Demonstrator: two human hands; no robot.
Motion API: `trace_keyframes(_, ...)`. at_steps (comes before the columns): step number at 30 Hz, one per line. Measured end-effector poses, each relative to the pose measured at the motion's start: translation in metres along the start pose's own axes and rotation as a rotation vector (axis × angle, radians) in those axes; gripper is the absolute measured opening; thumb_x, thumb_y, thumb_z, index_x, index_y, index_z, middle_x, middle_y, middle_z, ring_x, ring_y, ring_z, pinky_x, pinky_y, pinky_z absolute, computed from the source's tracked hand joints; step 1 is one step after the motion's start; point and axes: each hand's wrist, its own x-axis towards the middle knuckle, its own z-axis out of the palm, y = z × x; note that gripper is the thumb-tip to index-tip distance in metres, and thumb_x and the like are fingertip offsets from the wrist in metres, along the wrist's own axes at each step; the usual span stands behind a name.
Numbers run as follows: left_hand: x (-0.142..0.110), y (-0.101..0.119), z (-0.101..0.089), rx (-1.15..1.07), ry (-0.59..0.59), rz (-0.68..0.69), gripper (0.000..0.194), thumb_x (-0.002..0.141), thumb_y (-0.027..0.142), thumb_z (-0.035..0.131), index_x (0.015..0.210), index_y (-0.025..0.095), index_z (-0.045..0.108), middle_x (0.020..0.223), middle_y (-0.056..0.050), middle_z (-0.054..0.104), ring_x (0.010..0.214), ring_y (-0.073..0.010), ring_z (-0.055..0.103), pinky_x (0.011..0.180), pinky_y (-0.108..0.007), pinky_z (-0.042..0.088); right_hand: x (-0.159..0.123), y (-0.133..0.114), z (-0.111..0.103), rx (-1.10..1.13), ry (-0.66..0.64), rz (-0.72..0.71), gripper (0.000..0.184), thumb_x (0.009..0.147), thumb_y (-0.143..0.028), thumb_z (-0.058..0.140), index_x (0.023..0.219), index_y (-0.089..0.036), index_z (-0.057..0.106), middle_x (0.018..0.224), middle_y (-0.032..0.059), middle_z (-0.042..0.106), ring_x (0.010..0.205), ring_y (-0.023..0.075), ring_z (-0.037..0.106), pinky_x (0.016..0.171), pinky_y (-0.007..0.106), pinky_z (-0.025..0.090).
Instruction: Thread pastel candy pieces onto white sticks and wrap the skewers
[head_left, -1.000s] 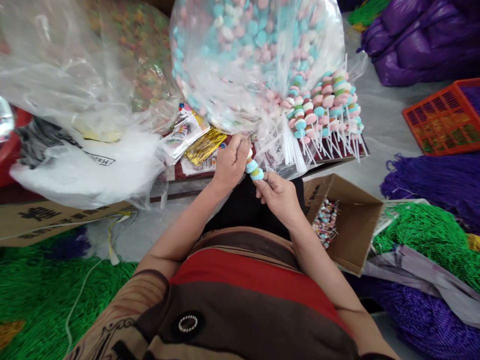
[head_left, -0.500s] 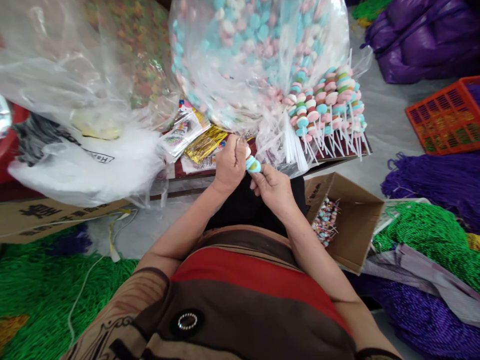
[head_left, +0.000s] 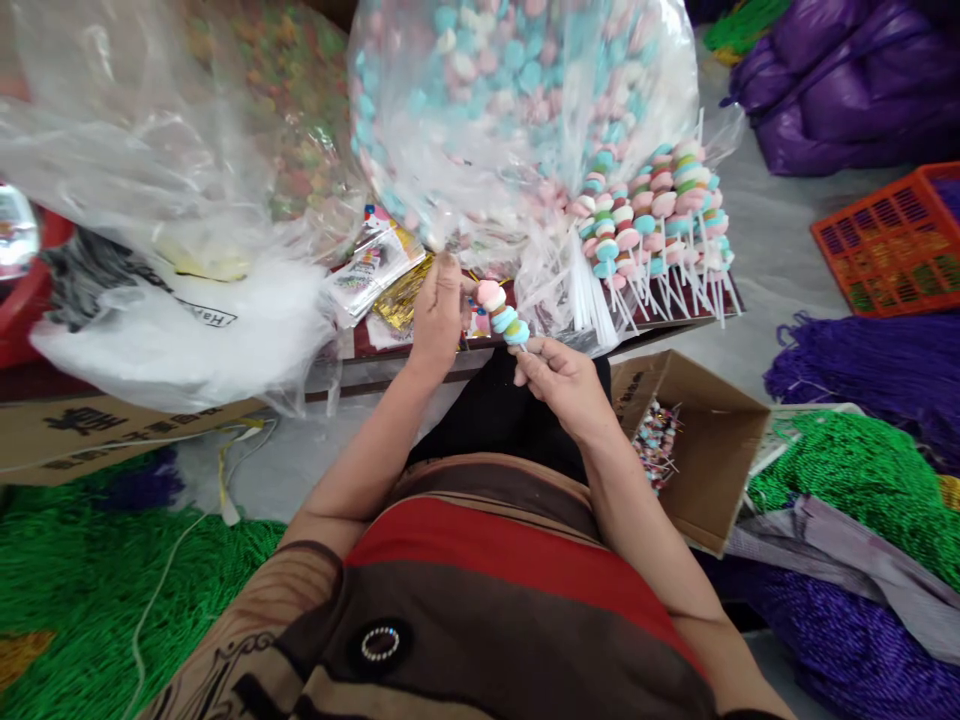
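Note:
My right hand [head_left: 559, 380] pinches the white stick of a marshmallow skewer [head_left: 504, 314] near its lower end. The skewer tilts up to the left, with a pink marshmallow at its tip and white, blue and greenish pieces below. Beside the tip is my left hand [head_left: 439, 315], thumb raised and apart from the fingers, which are partly hidden; I see nothing held in it. Behind that hand lie gold twist ties [head_left: 403, 300] and silvery printed packets [head_left: 379, 262]. Finished-looking marshmallow skewers [head_left: 649, 215] are piled at the table's right end, beside loose white sticks [head_left: 592, 300].
A large clear bag of pastel marshmallows [head_left: 517, 90] stands at the back, with a bag of orange-green candies [head_left: 304, 110] to its left. An open cardboard box [head_left: 720, 440] with wrapped skewers stands low at right. An orange crate [head_left: 889, 245] is farther right.
My left hand has let go of the skewer's upper end and moved slightly left. The upper marshmallows now show. My right hand has moved a little right and down, still gripping the stick.

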Motion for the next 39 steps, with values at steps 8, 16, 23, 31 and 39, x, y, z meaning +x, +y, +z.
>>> trace_keyframes(8, 0.001, 0.023, 0.005, -0.299, 0.024, -0.252, 0.041, 0.099, 0.057, 0.064, 0.080, 0.020, 0.064, 0.058, 0.003, 0.062, 0.053, -0.0116, 0.062, 0.056, -0.022, 0.050, 0.000, 0.004, 0.004, 0.200, 0.160, 0.005, 0.045, 0.078, -0.061, 0.082, 0.096, -0.020, 0.076, 0.061, -0.0059, 0.058, 0.045, 0.0060, 0.037, 0.042, 0.024, 0.024)
trace_keyframes(16, -0.023, 0.020, 0.032, -0.516, 0.012, -0.347, 0.027, 0.103, 0.048, 0.060, 0.095, 0.023, 0.067, 0.086, -0.003, 0.077, 0.093, -0.0178, 0.078, 0.084, -0.028, 0.062, 0.017, -0.002, 0.032, 0.366, 0.175, 0.053, 0.052, 0.067, -0.057, 0.092, 0.099, -0.022, 0.072, 0.062, -0.0082, 0.051, 0.048, 0.0062, 0.035, 0.042, 0.022, 0.027)
trace_keyframes(23, -0.030, 0.026, 0.033, -0.529, 0.014, -0.377, 0.025, 0.106, 0.045, 0.055, 0.104, 0.024, 0.068, 0.096, -0.004, 0.079, 0.115, -0.0198, 0.076, 0.098, -0.031, 0.061, 0.022, -0.003, 0.035, 0.357, 0.283, -0.023, 0.034, 0.071, -0.049, 0.089, 0.086, -0.023, 0.072, 0.072, -0.0029, 0.062, 0.062, 0.0108, 0.052, 0.049, 0.023, 0.038)
trace_keyframes(31, -0.029, 0.025, 0.025, -0.558, -0.061, -0.359, 0.017, 0.105, 0.035, 0.057, 0.109, 0.024, 0.069, 0.100, -0.004, 0.081, 0.122, -0.0203, 0.074, 0.107, -0.034, 0.058, 0.018, -0.010, 0.029, 0.514, 0.188, 0.130, 0.041, 0.065, -0.049, 0.093, 0.084, -0.021, 0.069, 0.052, -0.0124, 0.039, 0.041, 0.0035, 0.020, 0.039, 0.023, 0.015)
trace_keyframes(39, -0.026, 0.020, 0.007, -0.430, -0.113, -0.366, 0.020, 0.085, 0.030, 0.084, 0.089, 0.019, 0.068, 0.081, 0.001, 0.076, 0.077, -0.0134, 0.076, 0.075, -0.024, 0.060, 0.020, -0.008, 0.022, 0.401, 0.299, -0.091, 0.054, 0.066, -0.070, 0.089, 0.074, -0.022, 0.066, 0.053, -0.0100, 0.038, 0.045, 0.0051, 0.024, 0.042, 0.024, 0.018)
